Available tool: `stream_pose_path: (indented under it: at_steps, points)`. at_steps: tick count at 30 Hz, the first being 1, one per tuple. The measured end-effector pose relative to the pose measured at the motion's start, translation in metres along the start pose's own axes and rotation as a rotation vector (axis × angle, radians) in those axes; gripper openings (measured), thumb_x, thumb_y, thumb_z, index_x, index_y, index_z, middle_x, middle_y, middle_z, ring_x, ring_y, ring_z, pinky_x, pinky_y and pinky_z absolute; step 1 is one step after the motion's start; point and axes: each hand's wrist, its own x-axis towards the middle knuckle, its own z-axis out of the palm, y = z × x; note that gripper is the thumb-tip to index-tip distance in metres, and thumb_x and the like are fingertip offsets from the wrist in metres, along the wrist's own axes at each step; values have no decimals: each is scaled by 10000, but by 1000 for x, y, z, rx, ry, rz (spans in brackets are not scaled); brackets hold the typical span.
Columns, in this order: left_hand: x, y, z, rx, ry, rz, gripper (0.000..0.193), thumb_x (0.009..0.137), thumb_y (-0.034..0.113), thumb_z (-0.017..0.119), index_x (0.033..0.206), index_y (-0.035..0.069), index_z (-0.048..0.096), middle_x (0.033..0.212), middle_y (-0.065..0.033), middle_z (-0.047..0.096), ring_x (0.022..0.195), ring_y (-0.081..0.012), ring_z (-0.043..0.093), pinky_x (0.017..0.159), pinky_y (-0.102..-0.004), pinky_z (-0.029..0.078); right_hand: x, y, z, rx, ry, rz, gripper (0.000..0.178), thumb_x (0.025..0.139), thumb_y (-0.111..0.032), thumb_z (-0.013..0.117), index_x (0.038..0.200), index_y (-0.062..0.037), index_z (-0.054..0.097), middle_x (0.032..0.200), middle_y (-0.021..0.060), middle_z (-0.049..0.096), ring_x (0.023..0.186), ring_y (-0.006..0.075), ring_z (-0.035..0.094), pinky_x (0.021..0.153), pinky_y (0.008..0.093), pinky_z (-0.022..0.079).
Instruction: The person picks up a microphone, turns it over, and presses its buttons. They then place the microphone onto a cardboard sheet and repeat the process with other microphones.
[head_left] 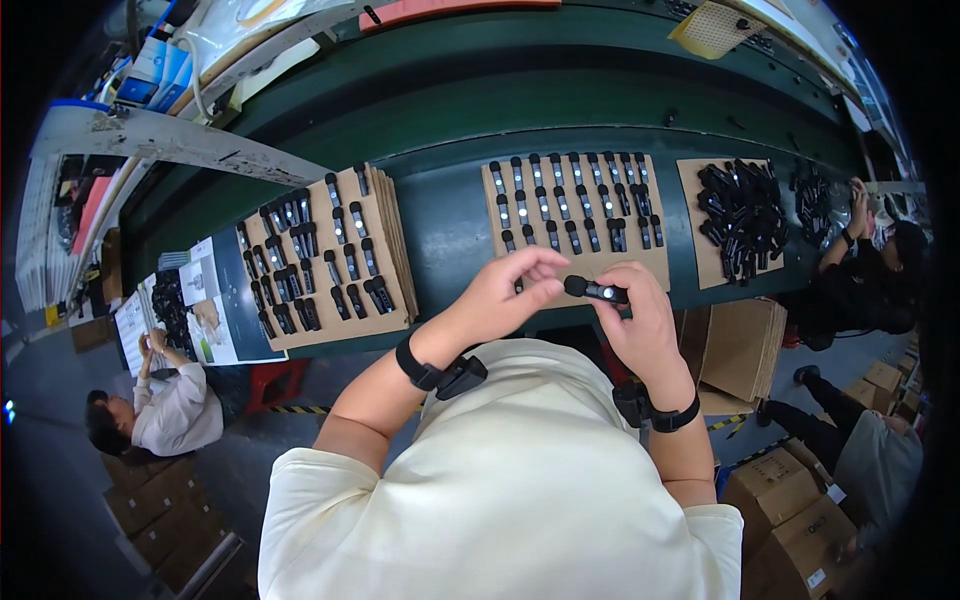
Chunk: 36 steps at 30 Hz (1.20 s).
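My right hand (640,305) holds a small black clip-on microphone (603,292) between thumb and fingers, its round foam tip pointing left and a small light glowing on its body. Just left of that tip, my left hand (508,295) is empty, with thumb and forefinger apart and the other fingers curled. Both hands are over the near edge of a cardboard sheet (572,262) on the green bench. Rows of similar microphones (562,205) lie on this sheet, many with lit spots.
To the left, stacked cardboard sheets (388,250) carry more microphones in rows. A cardboard sheet (690,190) on the right bears a heap of black microphones (742,215). Co-workers sit at both ends of the bench. Cartons (790,500) stand on the floor at right.
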Motion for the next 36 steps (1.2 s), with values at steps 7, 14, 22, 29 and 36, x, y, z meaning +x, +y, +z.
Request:
stream_pose_path:
  at_steps: [7,14,22,29,36]
  points:
    - [-5,49,0,330,24,374,251,813,94,717,1044,29,642,908,-92,647,811,-204,622,750,-320,487,11,-28,-3,268,78,-15,367,734,55,721,1058,-17,564,885,122,605,752,224,609,621,300,488]
    - [-10,61,0,349,105,543,262,771,87,746,1012,32,657,879,-100,655,801,-228,633,700,-330,495,8,-32,-14,277,59,-63,306,726,35,744,1004,0,621,841,104,619,710,209,587,613,281,465]
    - [-13,73,1,221,53,356,266,761,56,740,1011,35,656,917,-111,664,812,-232,637,707,-333,502,14,-43,-19,128,125,-205,312,715,35,744,1004,10,630,850,123,631,715,235,590,633,290,463]
    - [-10,73,-1,285,62,497,277,741,18,726,1009,28,656,904,-104,659,800,-233,631,713,-329,504,16,-48,-20,188,121,-188,314,701,68,703,1003,22,628,857,135,634,728,253,598,651,310,471]
    - [-10,74,0,293,69,538,282,735,5,727,1007,23,654,896,-100,653,797,-240,626,717,-319,502,16,-47,-21,177,108,-211,323,695,83,678,1008,22,625,859,139,636,730,255,600,661,316,472]
